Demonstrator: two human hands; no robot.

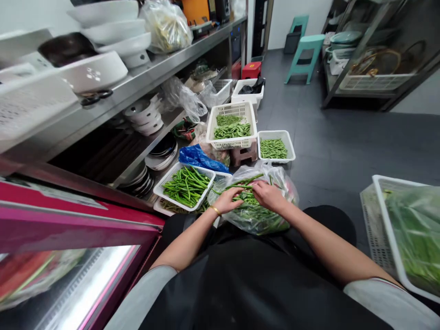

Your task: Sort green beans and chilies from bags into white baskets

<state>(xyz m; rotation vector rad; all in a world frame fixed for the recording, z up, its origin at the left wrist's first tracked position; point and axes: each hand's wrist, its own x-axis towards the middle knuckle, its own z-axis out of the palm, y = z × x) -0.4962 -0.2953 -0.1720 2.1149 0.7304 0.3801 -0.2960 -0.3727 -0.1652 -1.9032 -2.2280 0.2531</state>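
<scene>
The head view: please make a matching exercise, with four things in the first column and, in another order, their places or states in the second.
1. Bracelet
2. Blue plastic bag
3. Clear plastic bag
4. Nearer stool

A. Turquoise, on the dark floor
B. Crumpled, next to the basket of long beans
C. Around the wrist of the left hand
D. Beneath both hands

Pairs: 1-C, 2-B, 3-D, 4-A

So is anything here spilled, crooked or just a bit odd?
I see nothing clearly spilled or broken. Two things look untidy: the near basket of beans sits skewed on another basket, not squarely stacked, and the blue bag lies crumpled behind it, bunched rather than folded.
</scene>
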